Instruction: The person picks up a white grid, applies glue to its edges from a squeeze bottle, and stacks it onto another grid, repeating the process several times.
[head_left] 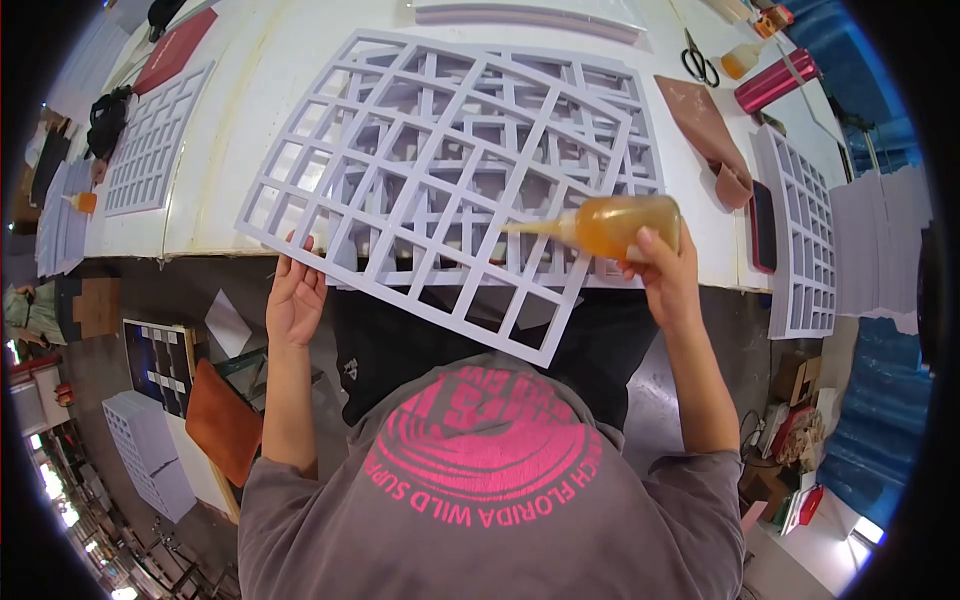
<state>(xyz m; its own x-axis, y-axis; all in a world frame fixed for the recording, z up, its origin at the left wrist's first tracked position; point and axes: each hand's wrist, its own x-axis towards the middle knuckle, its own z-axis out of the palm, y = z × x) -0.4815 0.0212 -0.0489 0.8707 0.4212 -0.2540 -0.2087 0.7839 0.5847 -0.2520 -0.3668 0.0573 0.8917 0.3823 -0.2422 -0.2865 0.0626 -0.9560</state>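
Note:
A white lattice panel lies tilted over more white lattice panels, its near corner jutting past the table edge. At the panel's lower left edge, my left hand has its fingers under the frame and grips it. My right hand is wrapped round a clear squeeze bottle of amber liquid. The bottle lies nearly level over the panel's right part, its thin nozzle pointing left above the lattice bars. Whether the nozzle tip touches a bar cannot be made out.
On the white table, scissors, a pink-red flask, a brown strip and a phone-like dark object lie to the right. Another lattice panel is at left; a lattice stack stands at right.

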